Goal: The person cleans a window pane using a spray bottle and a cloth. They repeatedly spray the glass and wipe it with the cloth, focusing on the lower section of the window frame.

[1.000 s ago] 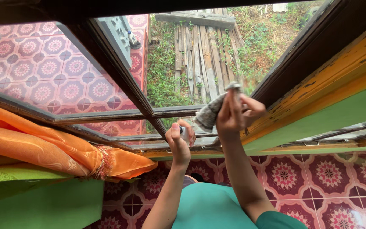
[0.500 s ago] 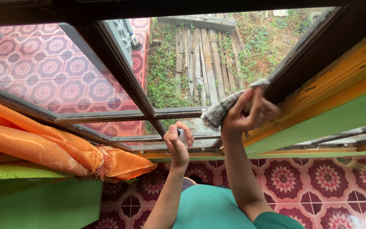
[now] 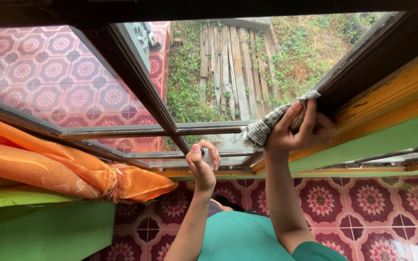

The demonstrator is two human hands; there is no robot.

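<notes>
The right hand (image 3: pixel 298 130) presses a grey checked rag (image 3: pixel 267 126) against the dark window frame (image 3: pixel 359 67); below the frame, the left hand (image 3: pixel 203 164) grips a small bottle (image 3: pixel 207 155) (mostly hidden).

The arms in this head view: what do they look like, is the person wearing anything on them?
Both forearms are bare, with no gloves, watch or bracelet that I can see. The left hand and right hand are bare too. A teal sleeve shows at the right upper arm, matching the teal top. Whether a finger ring is worn is too small to tell.
</notes>
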